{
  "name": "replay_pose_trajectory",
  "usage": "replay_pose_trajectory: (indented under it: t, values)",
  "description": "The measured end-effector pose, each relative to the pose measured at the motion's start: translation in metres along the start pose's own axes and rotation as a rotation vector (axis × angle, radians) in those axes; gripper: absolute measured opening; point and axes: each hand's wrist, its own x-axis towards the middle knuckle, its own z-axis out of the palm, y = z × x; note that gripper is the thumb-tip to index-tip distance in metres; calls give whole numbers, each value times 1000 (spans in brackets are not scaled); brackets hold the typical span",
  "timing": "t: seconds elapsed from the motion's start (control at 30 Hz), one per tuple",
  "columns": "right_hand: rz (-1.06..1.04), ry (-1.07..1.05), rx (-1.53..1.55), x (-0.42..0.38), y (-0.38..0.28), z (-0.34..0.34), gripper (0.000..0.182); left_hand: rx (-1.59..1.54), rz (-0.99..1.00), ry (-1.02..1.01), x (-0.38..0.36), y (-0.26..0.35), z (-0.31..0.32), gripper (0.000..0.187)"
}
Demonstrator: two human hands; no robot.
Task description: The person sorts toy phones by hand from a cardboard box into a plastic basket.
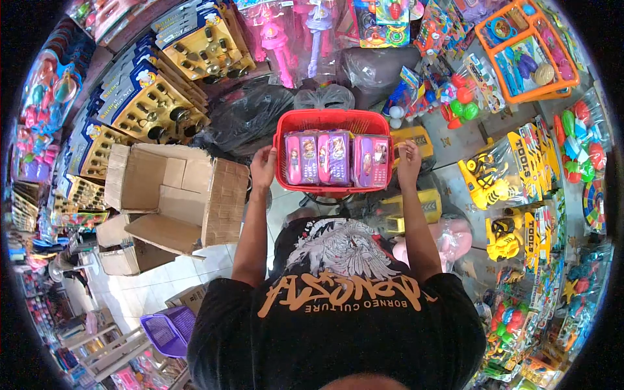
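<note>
Evidently level: left hand and right hand, fingers clamped on opposite rims, steady red basket so upright pink toy packs stay put.

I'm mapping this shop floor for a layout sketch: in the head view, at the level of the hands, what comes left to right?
Open cardboard box → left hand → red basket of pink and purple toy phones → right hand → yellow toy tool packs.

Hemmed in left by an open cardboard box, ahead by black plastic bags, right by yellow toy trucks; open tiled floor lower left only.
</note>
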Motion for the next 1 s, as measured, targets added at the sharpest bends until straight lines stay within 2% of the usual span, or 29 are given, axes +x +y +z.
replay_pose_trajectory:
  t: [0.03, 0.07, 0.1, 0.17, 0.2, 0.23, 0.27, 0.33, 0.37, 0.43, 0.5, 0.6, 0.63, 0.7, 0.77, 0.87, 0.93, 1.0]
  values:
    - [67, 7, -7, 3, 21, -4, 29, 54, -18, 5, 1, -1, -1, 51]
    - [133, 16, -12, 6, 31, -6, 34, 48, -17, 12, 4, -7, 0, 51]
    - [321, -35, 123, -2, 2, -4, 45, 129, 43, 24, 8, -20, 4, 57]
    - [355, -115, 106, 1, 48, -6, 49, 207, 105, 40, 18, -47, 11, 62]
    - [397, -192, 88, 3, 65, -8, 53, 168, 6, 37, 23, -62, 16, 66]
    - [580, -185, 47, 1, 57, -7, 65, 128, -92, 34, 26, -65, 19, 70]
    - [573, -186, 44, 3, 52, -4, 65, 121, -90, 36, 28, -69, 21, 70]
    - [663, -316, 339, 4, 53, 0, 64, -45, -239, -176, 27, -55, 22, 73]
    - [603, -348, 306, 6, 54, 3, 63, -48, -238, -174, 26, -49, 21, 73]
    - [568, -383, 312, 15, 71, 8, 62, 178, -262, -204, 17, -8, 16, 70]
    - [529, -414, 317, 18, 75, 9, 62, 126, -289, -246, 29, -34, 18, 69]
    - [605, -413, 374, 12, 42, 13, 58, 117, -308, -250, 25, -19, 19, 67]
    - [624, -362, 352, 9, 33, 15, 55, 160, -301, -212, 21, -10, 18, 66]
    - [648, -305, 331, 5, 32, 17, 51, 157, -313, -232, 37, -54, 23, 67]
    - [531, -267, 363, 2, 58, 15, 43, 163, -336, -268, 37, -72, 23, 67]
    - [502, -193, 404, -6, 89, 10, 39, 143, -268, -243, 30, -46, 19, 67]
    - [505, -182, 440, -20, 62, 3, 39, 211, -246, -240, 25, -24, 16, 66]
    - [522, -213, 496, -35, 54, -7, 54, 149, -198, -293, 31, -34, 20, 65]
